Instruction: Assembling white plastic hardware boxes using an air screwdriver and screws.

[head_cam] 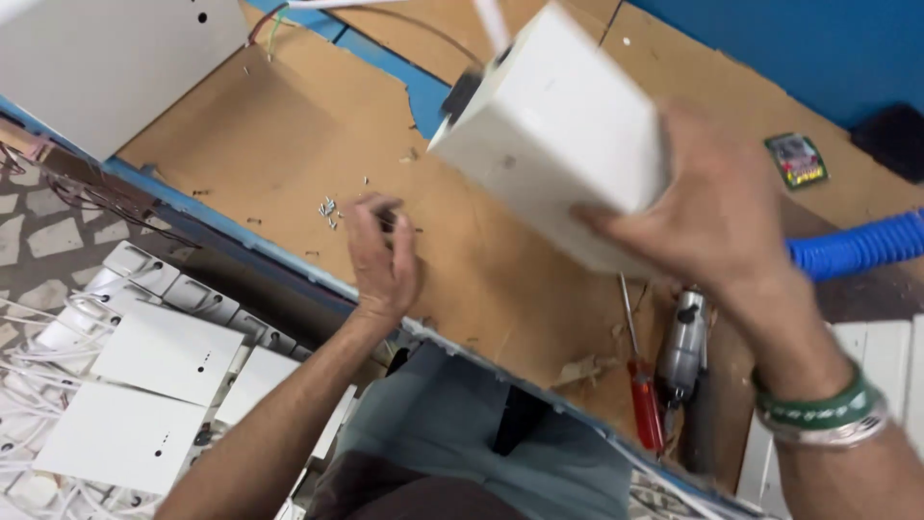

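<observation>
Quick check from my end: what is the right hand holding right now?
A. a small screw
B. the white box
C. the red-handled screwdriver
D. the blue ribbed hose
B: the right hand grips the white box above the board, while the red-handled screwdriver and the blue ribbed hose lie untouched on the bench.

White box, brown board, ribbed blue hose, red-handled screwdriver, green-and-silver bangles.
</observation>
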